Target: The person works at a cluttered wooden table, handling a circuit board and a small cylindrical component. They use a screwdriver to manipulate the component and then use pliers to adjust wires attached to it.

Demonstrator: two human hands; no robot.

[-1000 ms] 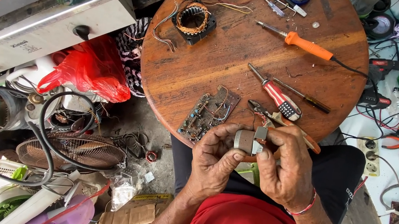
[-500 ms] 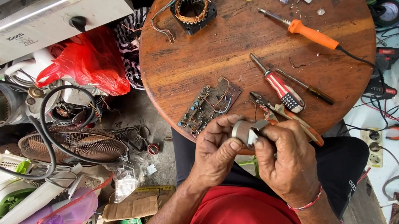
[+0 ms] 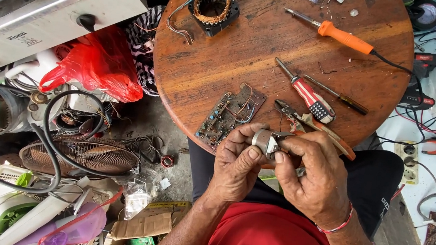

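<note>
Both hands hold one small grey metal cylinder (image 3: 265, 141) just in front of the round wooden table's (image 3: 237, 58) near edge. My left hand (image 3: 235, 167) pinches it from the left with thumb and fingers. My right hand (image 3: 316, 177) grips it from the right, thumb on its end. A green circuit board (image 3: 230, 114) lies on the table just beyond the hands, and pliers (image 3: 313, 124) lie beside it, partly behind my right hand.
On the table lie a red-and-white screwdriver (image 3: 307, 95), an orange-handled soldering iron (image 3: 341, 36) and a wound motor stator (image 3: 214, 5). A red plastic bag (image 3: 96, 67), a fan grille (image 3: 78, 157) and cables crowd the floor at left. Tools and a power strip (image 3: 410, 162) lie at right.
The view has shifted slightly, so table and hands sit a little higher in frame. Both hands keep hold of the metal cylinder, with the fingers shifting on it.
</note>
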